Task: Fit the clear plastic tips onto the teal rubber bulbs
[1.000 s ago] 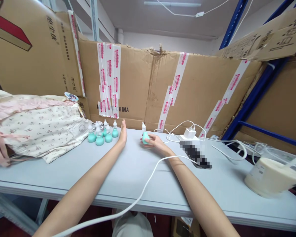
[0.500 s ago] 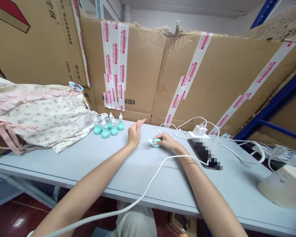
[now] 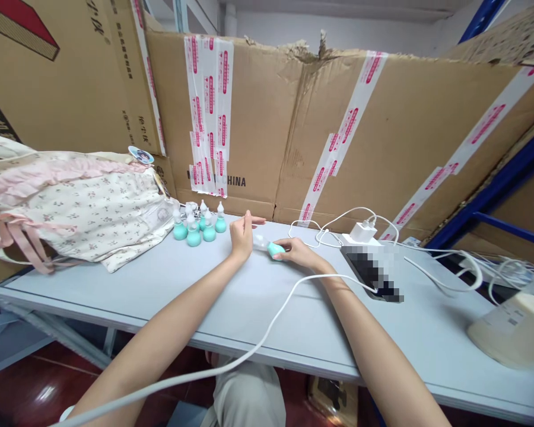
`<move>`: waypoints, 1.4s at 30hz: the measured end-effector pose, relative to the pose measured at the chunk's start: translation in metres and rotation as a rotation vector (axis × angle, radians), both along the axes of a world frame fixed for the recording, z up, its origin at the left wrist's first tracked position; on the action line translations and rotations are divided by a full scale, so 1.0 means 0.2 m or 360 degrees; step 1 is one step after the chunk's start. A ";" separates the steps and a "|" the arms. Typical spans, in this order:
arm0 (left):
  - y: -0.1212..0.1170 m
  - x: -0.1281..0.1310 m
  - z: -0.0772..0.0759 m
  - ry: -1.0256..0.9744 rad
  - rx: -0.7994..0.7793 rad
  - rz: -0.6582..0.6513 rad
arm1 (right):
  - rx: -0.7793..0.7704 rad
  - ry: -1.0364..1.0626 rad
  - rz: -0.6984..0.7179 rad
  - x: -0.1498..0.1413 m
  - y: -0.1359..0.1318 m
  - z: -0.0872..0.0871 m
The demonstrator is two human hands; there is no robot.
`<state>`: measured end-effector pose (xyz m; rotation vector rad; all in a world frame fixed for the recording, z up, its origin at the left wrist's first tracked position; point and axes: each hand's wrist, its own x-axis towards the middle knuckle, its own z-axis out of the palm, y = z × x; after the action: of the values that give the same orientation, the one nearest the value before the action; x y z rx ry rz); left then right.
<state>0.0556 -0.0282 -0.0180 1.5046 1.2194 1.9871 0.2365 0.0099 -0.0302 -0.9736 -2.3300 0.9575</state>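
A nasal aspirator with a teal bulb and a clear, pointed tip is pinched in my right hand. Its tip points left, close to my left palm; whether they touch I cannot tell. My left hand is raised beside it, thumb up and fingers stretched to the right, holding nothing that I can see. Farther left, several matching aspirators stand upright in a cluster, their clear tips up.
A floral cloth bag lies at the left of the grey table. White cables, a charger and a dark, blurred-out device are on the right, past them a clear container. Taped cardboard walls the back.
The aspirator's tip has swung up and left, nearer my left hand, and its bulb looks rounder. My left hand's fingers have lowered slightly toward level.
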 end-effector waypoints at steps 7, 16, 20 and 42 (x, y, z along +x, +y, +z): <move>0.03 -0.08 0.06 -0.0142 0.0013 0.0254 | -0.0199 0.0280 -0.0136 -0.01 0.00 -0.04; 0.01 -0.52 0.27 -0.0748 0.0306 0.0996 | -0.0451 0.0813 -0.0221 -0.21 -0.05 -0.12; 0.01 -0.69 0.24 -0.0818 0.0254 0.1264 | -0.0288 0.0769 -0.0226 -0.42 0.03 -0.13; 0.08 -0.86 0.09 -0.0766 -0.0040 0.1546 | 0.0240 0.0285 -0.0399 -0.77 0.14 -0.20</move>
<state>-0.1163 -0.0131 -0.0008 0.3061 1.9111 2.6351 0.0831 0.0388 -0.0703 -1.0424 -2.0419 0.7262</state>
